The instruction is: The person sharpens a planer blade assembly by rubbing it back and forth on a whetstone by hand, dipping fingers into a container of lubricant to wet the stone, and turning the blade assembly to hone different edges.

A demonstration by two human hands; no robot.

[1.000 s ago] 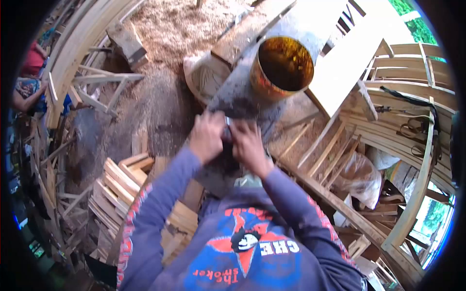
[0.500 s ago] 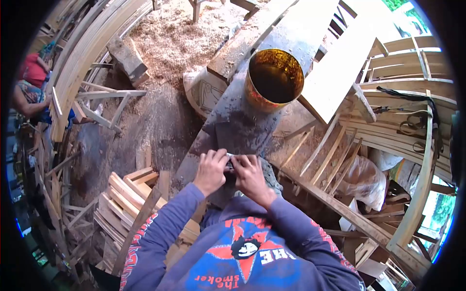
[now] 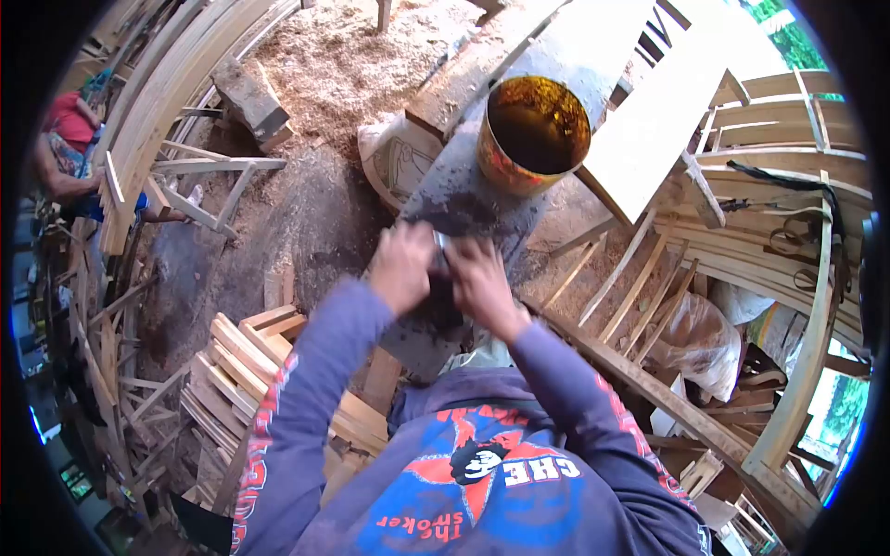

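Left hand (image 3: pixel 403 267): I had its fingers curled inward, a bit blurred.
Right hand (image 3: pixel 480 283): was close beside the left, fingers bent, also blurred.
Forearms (image 3: pixel 341 329): both reached forward from my body and came nearer together.

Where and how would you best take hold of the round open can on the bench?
I'd grip the can by its outer wall, left hand and right hand on opposite sides, coming from the wearer's side. It stands upright, wide and open-topped, with no handle visible, so a level two-handed hold seems safest.
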